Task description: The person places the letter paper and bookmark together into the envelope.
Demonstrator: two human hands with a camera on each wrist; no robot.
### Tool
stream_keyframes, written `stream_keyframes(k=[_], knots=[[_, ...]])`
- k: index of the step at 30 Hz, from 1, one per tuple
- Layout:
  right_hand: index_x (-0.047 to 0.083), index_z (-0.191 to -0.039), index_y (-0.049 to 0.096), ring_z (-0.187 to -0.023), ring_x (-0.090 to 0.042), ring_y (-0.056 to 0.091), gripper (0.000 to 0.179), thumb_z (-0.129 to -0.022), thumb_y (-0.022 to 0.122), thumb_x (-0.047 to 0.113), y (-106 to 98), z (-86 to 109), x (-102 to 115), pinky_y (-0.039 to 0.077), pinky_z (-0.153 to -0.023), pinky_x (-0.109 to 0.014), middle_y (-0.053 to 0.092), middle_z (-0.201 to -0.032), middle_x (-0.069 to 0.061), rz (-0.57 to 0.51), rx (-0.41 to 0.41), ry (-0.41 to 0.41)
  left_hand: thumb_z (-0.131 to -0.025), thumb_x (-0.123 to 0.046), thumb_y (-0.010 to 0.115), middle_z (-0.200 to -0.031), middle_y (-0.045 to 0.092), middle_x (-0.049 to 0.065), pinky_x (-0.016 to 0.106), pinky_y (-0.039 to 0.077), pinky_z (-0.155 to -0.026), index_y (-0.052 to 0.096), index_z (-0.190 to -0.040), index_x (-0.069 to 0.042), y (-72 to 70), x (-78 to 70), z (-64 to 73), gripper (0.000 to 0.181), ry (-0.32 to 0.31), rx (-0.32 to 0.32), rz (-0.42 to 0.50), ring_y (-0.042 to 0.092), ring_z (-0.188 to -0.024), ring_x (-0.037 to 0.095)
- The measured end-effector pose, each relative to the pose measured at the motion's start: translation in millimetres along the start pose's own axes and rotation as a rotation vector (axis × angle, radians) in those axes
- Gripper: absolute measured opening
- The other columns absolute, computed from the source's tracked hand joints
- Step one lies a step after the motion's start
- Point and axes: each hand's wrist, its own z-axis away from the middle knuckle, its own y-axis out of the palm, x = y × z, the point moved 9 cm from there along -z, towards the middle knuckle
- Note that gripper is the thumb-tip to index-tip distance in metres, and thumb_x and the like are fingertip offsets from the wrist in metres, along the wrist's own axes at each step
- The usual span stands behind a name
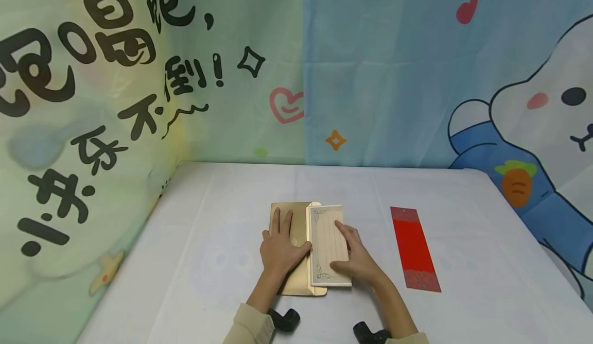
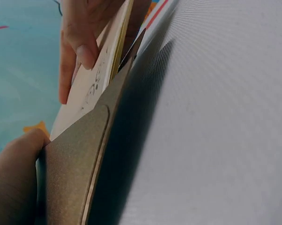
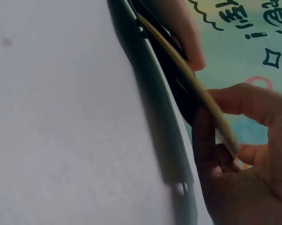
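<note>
A gold envelope-like folder (image 1: 296,284) lies on the white table, and my left hand (image 1: 280,251) rests on it with straight, spread fingers and the thumb at its right side. A cream lined card (image 1: 326,243) with ornate corners overlaps the folder's right edge. My right hand (image 1: 363,261) pinches this card by its right side, thumb on the face. From the left wrist, the card (image 2: 82,96) shows a gold edge and meets the folder's mouth (image 2: 108,93), which stands off the table. The right wrist view has fingers (image 3: 241,103) curled round the card's edge (image 3: 197,86).
A long red paper strip (image 1: 415,248) lies flat on the table, to the right of my right hand. Black wrist cameras (image 1: 284,320) sit at both wrists. Printed cloth walls (image 1: 370,76) stand behind and to the left of the white-covered table (image 1: 208,261).
</note>
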Motion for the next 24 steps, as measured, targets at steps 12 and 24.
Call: stream_keyframes(k=[12, 24], knots=[[0.01, -0.146, 0.023, -0.123, -0.034, 0.032, 0.099, -0.06, 0.071, 0.0, 3.8, -0.2, -2.1, 0.024, -0.1, -0.057, 0.027, -0.138, -0.016, 0.102, -0.022, 0.031, -0.064, -0.061, 0.056, -0.151, 0.02, 0.002, 0.031, 0.035, -0.047, 0.036, -0.142, -0.028, -0.8, -0.8, -0.4, 0.087, -0.001, -0.001, -0.008, 0.046, -0.079, 0.029], [0.008, -0.145, 0.026, -0.12, -0.032, 0.037, 0.102, -0.057, 0.075, 0.0, 13.3, -4.3, 6.7, 0.029, -0.097, -0.053, 0.032, -0.135, -0.015, 0.147, -0.016, -0.025, -0.065, -0.059, 0.056, -0.151, 0.019, 0.002, 0.034, 0.039, -0.05, 0.035, -0.143, -0.028, -1.3, -0.3, -0.1, 0.086, -0.004, 0.014, -0.021, 0.047, -0.084, 0.031]])
